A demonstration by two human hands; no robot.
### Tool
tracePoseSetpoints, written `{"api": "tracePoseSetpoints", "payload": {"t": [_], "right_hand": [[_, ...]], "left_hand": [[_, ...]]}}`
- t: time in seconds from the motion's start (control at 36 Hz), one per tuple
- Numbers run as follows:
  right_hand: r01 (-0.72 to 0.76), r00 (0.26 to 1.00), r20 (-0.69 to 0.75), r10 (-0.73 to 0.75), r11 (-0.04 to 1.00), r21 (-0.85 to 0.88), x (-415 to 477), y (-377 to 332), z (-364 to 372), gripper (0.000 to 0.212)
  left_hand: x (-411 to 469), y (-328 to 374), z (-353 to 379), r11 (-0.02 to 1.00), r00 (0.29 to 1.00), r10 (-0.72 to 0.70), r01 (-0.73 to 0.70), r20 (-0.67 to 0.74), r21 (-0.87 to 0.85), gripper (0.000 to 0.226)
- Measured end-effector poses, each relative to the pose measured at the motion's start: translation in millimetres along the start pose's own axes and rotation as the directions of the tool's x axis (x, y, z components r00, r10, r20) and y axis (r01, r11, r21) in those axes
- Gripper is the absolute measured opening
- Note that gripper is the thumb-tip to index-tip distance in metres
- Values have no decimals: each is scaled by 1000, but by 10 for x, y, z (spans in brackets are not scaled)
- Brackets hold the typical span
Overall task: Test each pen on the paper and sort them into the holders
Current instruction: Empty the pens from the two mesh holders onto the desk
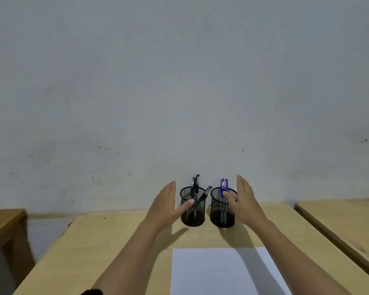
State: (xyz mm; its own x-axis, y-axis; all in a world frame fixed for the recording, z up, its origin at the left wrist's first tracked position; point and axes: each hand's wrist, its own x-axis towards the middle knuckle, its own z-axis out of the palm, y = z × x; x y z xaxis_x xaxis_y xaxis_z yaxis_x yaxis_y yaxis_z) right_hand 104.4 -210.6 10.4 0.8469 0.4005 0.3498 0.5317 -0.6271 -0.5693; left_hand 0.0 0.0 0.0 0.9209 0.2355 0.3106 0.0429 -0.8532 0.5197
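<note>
Lowest in the frame, right of centre, a white sheet of paper [219, 271] lies flat on the pale wooden table [107, 248]; no marks show on it, though part is in the shadow of the forearm and faint lines could be lost there. Both forearms reach up from the bottom edge across the table. Further in, at centre frame, the left hand [165, 206] and the right hand [244, 204] stand edge-on with palms facing each other, fingers straight and spread loose, holding nothing. Between them sit two black mesh holders, side by side near the wall. The left holder [193, 207] carries several dark pens [195, 185], their long axes upright to slightly leaning, one tilted toward the right rim. The right holder [223, 207] has a single blue pen [224, 186] standing nearly vertical, its cap above the rim. The left thumb lies across the front of the left holder and the right thumb seems to touch the right holder's rim — contact cannot be confirmed from this angle. No loose pens show on the table, so sorting looks done or not yet begun. Each hand is nearest its own holder; any pen would be taken from above, along its upright axis — the blue one lies just inward of the right fingers. Beyond is the bare grey wall [179, 81].
</note>
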Motion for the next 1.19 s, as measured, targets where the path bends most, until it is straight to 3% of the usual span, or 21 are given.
{"api": "tracePoseSetpoints", "payload": {"t": [0.19,0.39,0.47,0.58,0.75,0.89,1.06,1.19], "right_hand": [[-115,992,54,115,993,-2,278,145,148,73],[-136,989,49,136,991,-3,595,165,327,47],[-143,990,19,143,989,39,676,177,401,36],[-175,985,5,175,982,67,731,149,433,50],[-182,983,-21,183,981,63,839,160,429,40],[-144,987,-49,153,977,160,901,194,441,26],[-111,987,-87,132,970,216,885,250,464,17],[-91,990,-77,118,953,290,902,284,475,15]], "left_hand": [[394,60,213,995,995,-88,86,41,54,104],[721,64,306,994,994,-81,75,78,74,108],[821,41,358,996,997,-63,61,36,61,92],[904,22,456,998,998,-57,57,-4,-5,69],[966,122,512,991,998,-54,52,-10,-121,58],[1023,175,585,984,996,-69,59,-58,-169,53],[1106,184,606,991,999,-40,35,-30,-132,31],[1143,171,597,989,999,-35,38,27,-141,32]]}}
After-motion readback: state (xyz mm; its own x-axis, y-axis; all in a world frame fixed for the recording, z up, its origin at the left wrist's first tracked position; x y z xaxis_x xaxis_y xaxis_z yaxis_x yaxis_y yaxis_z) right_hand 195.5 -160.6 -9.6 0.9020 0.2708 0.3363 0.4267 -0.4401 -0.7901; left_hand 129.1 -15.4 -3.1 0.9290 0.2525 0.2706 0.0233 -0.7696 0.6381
